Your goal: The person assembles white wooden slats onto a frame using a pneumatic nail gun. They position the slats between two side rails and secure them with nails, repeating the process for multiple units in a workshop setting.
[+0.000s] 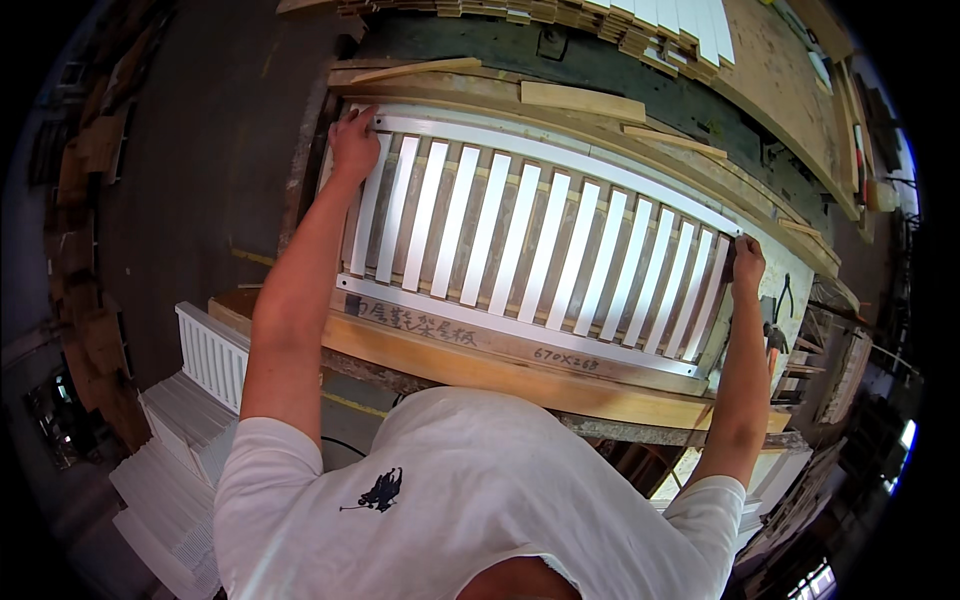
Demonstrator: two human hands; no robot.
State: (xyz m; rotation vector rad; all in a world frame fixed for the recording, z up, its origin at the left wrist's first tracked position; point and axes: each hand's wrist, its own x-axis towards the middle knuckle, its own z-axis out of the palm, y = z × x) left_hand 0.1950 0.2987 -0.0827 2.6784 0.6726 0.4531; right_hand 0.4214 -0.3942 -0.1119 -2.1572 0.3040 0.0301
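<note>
A white rail (455, 131) lies along the far side of a wooden jig (440, 325) on the bench. My left hand (355, 148) is closed around its left end, thumb near a small dark hole. At the opposite end, my right hand (748, 264) pinches the rail's tip between its fingers. Several white slats (487, 233) stand side by side between this rail and a second white rail (520, 328) nearer me. Together they form a slatted panel. Whether every slat touches the far rail, I cannot tell.
Loose wood strips (583, 102) lie beyond the jig, with bundled white slats (690, 25) farther back. Pliers (785, 296) and a red-handled tool (775, 343) rest at the right. White slatted panels (212, 352) are stacked at lower left. A wooden board (785, 90) juts in at far right.
</note>
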